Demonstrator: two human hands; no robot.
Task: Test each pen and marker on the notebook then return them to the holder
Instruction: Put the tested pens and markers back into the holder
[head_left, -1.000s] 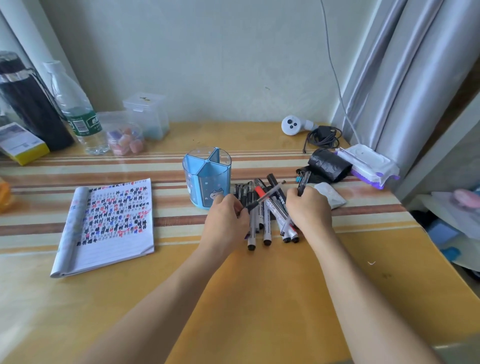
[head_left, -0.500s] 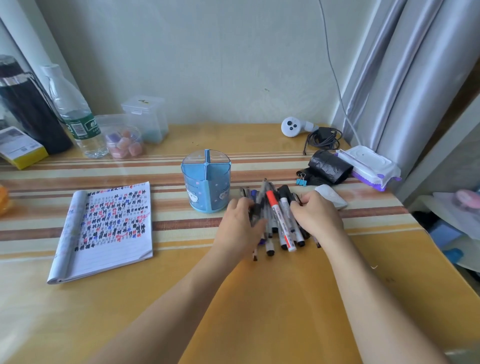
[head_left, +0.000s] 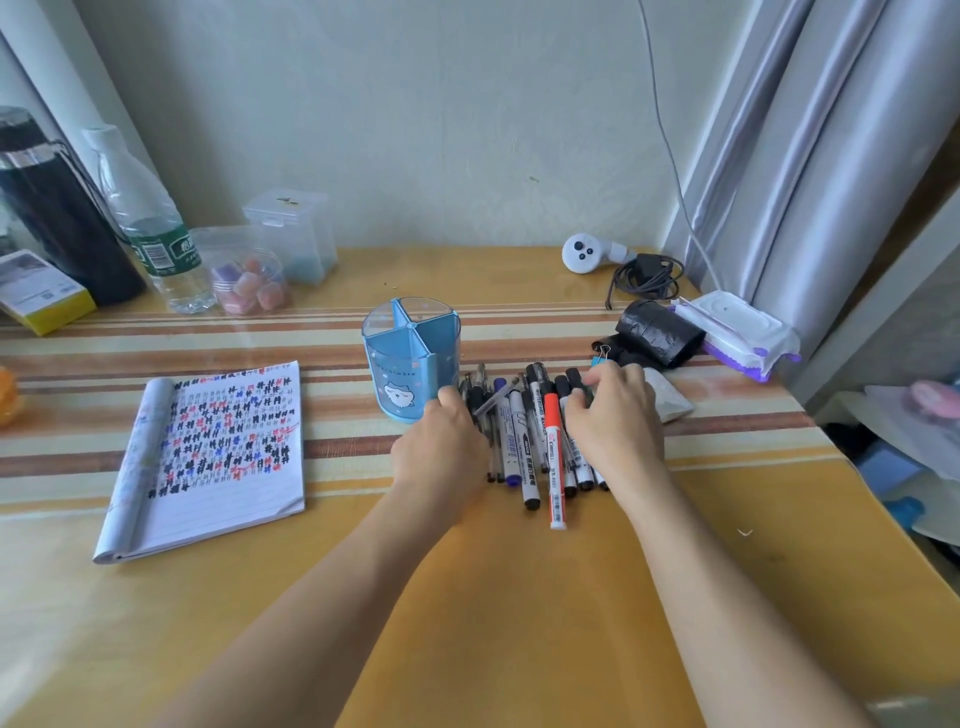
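Several pens and markers (head_left: 511, 431) lie side by side on the table, just right of the blue divided holder (head_left: 410, 358), which stands empty. A red-capped white marker (head_left: 554, 457) sticks out nearest to me. My left hand (head_left: 441, 452) rests against the left side of the pile, its fingers bent down beside the thin pens. My right hand (head_left: 615, 421) covers the right side, fingertips touching the black marker caps. Neither hand lifts a pen. The open notebook (head_left: 218, 457), full of black, red and blue marks, lies to the left.
Along the wall stand a black flask (head_left: 57, 218), a water bottle (head_left: 150, 228) and clear plastic boxes (head_left: 291, 234). A black roll (head_left: 657, 332), a wipes pack (head_left: 737, 332), a cable and a white device (head_left: 584, 253) sit at the right. The table's right edge is near.
The pens held and fanned a second ago now lie flat in a row. Both hands have spread apart to the sides of the pile, and the red marker has slid toward me.
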